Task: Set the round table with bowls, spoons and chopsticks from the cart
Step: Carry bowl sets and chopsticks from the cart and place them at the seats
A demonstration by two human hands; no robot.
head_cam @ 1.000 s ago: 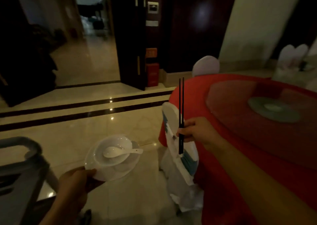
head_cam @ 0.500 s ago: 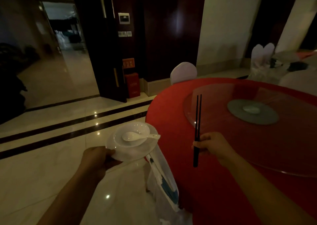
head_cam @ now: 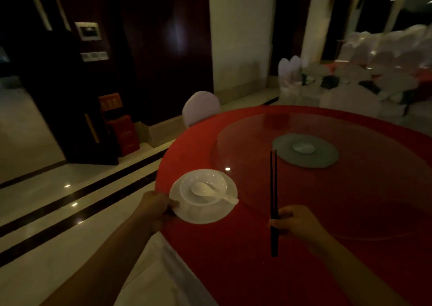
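My left hand (head_cam: pixel 157 208) grips the near left rim of a white plate (head_cam: pixel 205 213). On the plate sits a white bowl (head_cam: pixel 218 180) with a white spoon (head_cam: pixel 205 190) lying in it, its handle over the right rim. The plate is over the left edge of the round table (head_cam: pixel 233 259) with its red cloth; whether it touches the cloth I cannot tell. My right hand (head_cam: pixel 295 222) holds a pair of black chopsticks (head_cam: pixel 273 189) upright over the table, their tips pointing away from me.
A glass turntable (head_cam: pixel 257 142) with a grey disc at its centre covers the table's middle. A white-covered chair (head_cam: pixel 201 108) stands at the far side, another chair's white cover (head_cam: pixel 152 273) is just below me. More covered chairs and tables crowd the back right. Polished floor lies to the left.
Both hands have come in over the table: the plate with bowl and spoon moved right from above the floor to the table's edge, and the chopsticks came along. The cart has left the view.
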